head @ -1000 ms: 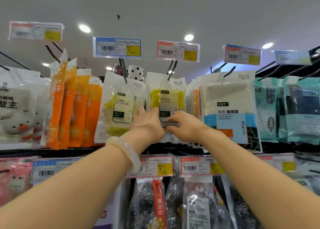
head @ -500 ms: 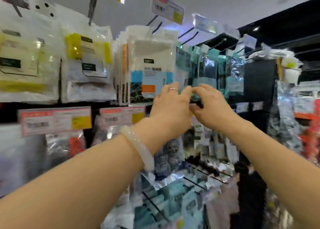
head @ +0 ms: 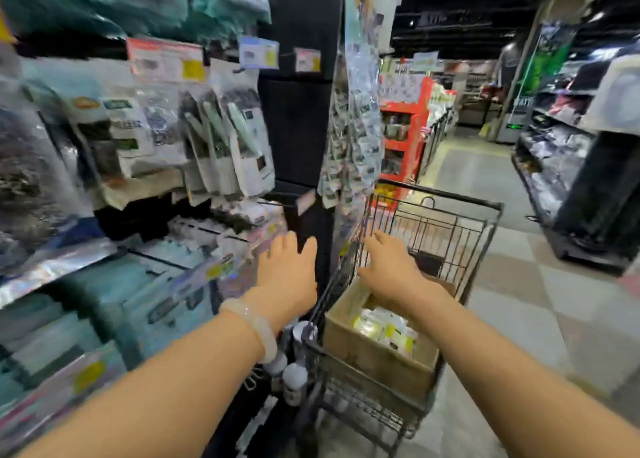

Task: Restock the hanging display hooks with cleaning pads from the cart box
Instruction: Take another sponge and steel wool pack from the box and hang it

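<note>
A brown cardboard box [head: 360, 350] sits in a black wire cart [head: 460, 236] at the lower centre. Yellow and white packaged cleaning pads [head: 384, 329] lie inside the box. My right hand [head: 391, 267] hovers above the box's far end with straight fingers and holds nothing. My left hand [head: 289, 274], with a pale bangle on the wrist, is held out empty just left of the cart, fingers spread. Hanging display packs [head: 221, 139] fill the hooks on the left, blurred by motion.
A black shelf end post [head: 299, 128] stands between the display and the cart, with small packets hanging on its side. The tiled aisle floor [head: 540, 301] runs to the right. Dark shelving [head: 571, 187] lines the far right. A red display stand [head: 405, 139] stands behind the cart.
My view has swung right and down from the upper hooks to the cart. Both hands left the hanging sponge pack and have dropped, empty, toward the box.
</note>
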Demonstrator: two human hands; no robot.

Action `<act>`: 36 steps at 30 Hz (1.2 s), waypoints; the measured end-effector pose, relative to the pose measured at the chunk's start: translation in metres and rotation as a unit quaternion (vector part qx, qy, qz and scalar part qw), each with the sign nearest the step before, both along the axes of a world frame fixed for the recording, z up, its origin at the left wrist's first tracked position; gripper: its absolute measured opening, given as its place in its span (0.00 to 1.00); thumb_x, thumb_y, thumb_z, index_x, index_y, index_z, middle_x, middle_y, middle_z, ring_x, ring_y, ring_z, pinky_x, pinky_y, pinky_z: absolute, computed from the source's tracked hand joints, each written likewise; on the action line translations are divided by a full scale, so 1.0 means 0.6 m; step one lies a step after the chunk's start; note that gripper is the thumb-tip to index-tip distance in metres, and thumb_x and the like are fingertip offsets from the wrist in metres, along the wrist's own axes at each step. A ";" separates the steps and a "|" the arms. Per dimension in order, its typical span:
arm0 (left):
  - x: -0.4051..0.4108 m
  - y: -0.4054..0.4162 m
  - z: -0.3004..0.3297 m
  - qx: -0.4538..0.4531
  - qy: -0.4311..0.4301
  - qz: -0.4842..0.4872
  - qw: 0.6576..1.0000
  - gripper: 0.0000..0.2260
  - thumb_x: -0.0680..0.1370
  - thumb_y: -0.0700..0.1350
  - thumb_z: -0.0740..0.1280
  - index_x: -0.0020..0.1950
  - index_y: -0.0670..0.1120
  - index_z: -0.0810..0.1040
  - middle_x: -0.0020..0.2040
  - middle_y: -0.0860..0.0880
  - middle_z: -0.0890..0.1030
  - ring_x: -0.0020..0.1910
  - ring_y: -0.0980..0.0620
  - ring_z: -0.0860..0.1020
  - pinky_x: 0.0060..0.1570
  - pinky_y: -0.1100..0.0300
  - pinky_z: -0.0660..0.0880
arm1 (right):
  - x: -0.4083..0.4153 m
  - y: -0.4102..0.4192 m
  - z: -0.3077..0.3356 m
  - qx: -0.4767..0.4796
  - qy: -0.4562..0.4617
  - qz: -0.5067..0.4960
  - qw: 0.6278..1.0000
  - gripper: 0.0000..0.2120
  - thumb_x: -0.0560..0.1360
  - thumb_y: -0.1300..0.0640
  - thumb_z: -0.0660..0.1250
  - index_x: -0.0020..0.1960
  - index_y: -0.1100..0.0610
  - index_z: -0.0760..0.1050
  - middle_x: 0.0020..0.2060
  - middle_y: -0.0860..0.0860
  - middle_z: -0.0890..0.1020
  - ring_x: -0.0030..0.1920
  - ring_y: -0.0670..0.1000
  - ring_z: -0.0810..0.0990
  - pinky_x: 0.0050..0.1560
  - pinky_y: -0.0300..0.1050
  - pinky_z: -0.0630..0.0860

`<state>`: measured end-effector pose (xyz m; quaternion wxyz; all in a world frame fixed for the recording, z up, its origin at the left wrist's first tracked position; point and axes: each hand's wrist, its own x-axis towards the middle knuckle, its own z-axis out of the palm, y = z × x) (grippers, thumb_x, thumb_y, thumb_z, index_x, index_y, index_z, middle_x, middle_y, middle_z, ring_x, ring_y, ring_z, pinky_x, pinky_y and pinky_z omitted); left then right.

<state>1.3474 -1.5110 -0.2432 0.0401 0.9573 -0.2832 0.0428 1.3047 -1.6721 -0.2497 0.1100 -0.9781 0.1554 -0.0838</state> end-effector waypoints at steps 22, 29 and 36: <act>0.309 -0.475 -0.412 0.108 0.243 -0.091 0.960 0.29 0.77 0.52 0.62 0.75 0.48 0.54 0.74 0.43 0.58 0.72 0.40 0.57 0.67 0.47 0.63 | 0.183 -0.418 -0.425 0.210 0.181 -0.212 0.937 0.25 0.76 0.53 0.62 0.72 0.55 0.61 0.73 0.55 0.61 0.72 0.59 0.62 0.70 0.51 0.62; 0.412 -0.588 -0.575 0.100 0.394 -0.068 0.911 0.27 0.77 0.45 0.62 0.74 0.44 0.57 0.71 0.39 0.62 0.70 0.39 0.62 0.67 0.51 0.63 | 0.273 -0.492 -0.587 0.314 0.230 -0.297 0.872 0.25 0.76 0.54 0.62 0.71 0.56 0.62 0.69 0.57 0.65 0.66 0.60 0.67 0.65 0.49 0.67; 0.454 -0.655 -0.758 0.085 0.471 0.027 0.878 0.30 0.75 0.48 0.67 0.72 0.42 0.59 0.68 0.40 0.70 0.66 0.41 0.69 0.63 0.51 0.69 | 0.319 -0.541 -0.752 0.415 0.200 -0.371 0.806 0.29 0.74 0.52 0.66 0.70 0.58 0.62 0.67 0.58 0.68 0.65 0.59 0.70 0.62 0.48 0.70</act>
